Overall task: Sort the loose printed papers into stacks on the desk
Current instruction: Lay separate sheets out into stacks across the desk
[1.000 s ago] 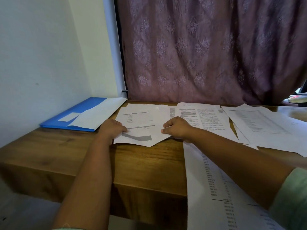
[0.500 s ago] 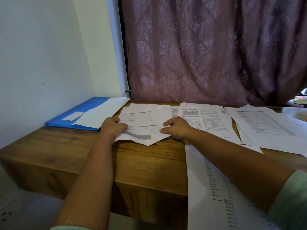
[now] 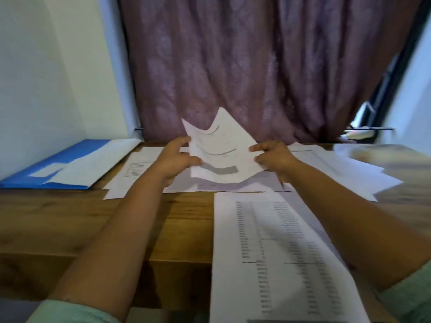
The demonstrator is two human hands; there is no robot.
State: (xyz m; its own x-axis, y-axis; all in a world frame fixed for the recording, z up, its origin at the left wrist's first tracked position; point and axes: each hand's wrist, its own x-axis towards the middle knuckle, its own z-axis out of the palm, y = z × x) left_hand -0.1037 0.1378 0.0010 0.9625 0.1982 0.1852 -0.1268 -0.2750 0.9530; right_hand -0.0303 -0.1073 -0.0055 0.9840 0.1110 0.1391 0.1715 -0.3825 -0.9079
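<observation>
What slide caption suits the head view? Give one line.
Both hands, left and right, lift printed sheets above the desk.

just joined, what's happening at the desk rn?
A person is sorting printed papers. Both hands, left hand and right hand, grip the side edges of a small sheaf of sheets, raised and tilted above the wooden desk. More printed sheets lie spread beneath and to the right, a long printout overhangs the near edge, and a blue folder sits at the left.
</observation>
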